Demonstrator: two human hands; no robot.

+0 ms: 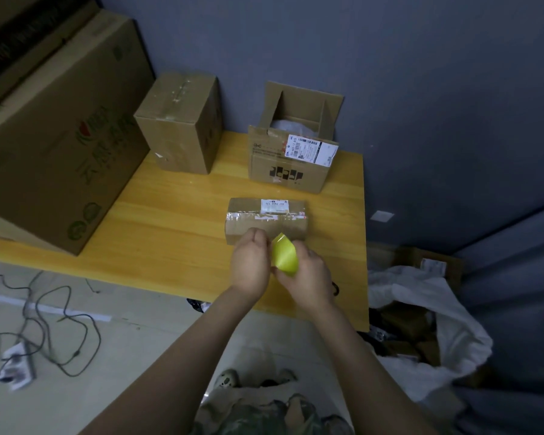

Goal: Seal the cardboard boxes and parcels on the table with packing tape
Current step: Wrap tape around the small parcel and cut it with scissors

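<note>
Head view, reading from the lower left of the frame: loose cables point(54, 324) trail over the pale floor, next to a power strip point(16, 365) that is too blurred for me to read. Upper left, a large printed carton point(60, 136) sits on the left end of the wooden table point(170, 230). Just right of it, at the back, stands a closed box point(182, 124), upright, with a tape strip along its top seam. Centre frame, I note the left hand point(252, 262) with its fingers curled tight, pinching at the left edge of the tape roll point(285, 255). The roll is yellow-green and held clear of the table, low over the near edge of the small parcel point(264, 215). That parcel lies flat mid-table, with old clear tape and a white label on its top. Behind it, toward the back right of the table, is an open box point(296, 152) with its flaps up, a shipping label on the front and something pale inside. The right hand point(308, 277) wraps the roll from the right and below, fingers closed around it. Lower right, off the table edge, a white sack point(421, 309) gapes open with brown cardboard showing inside.
</note>
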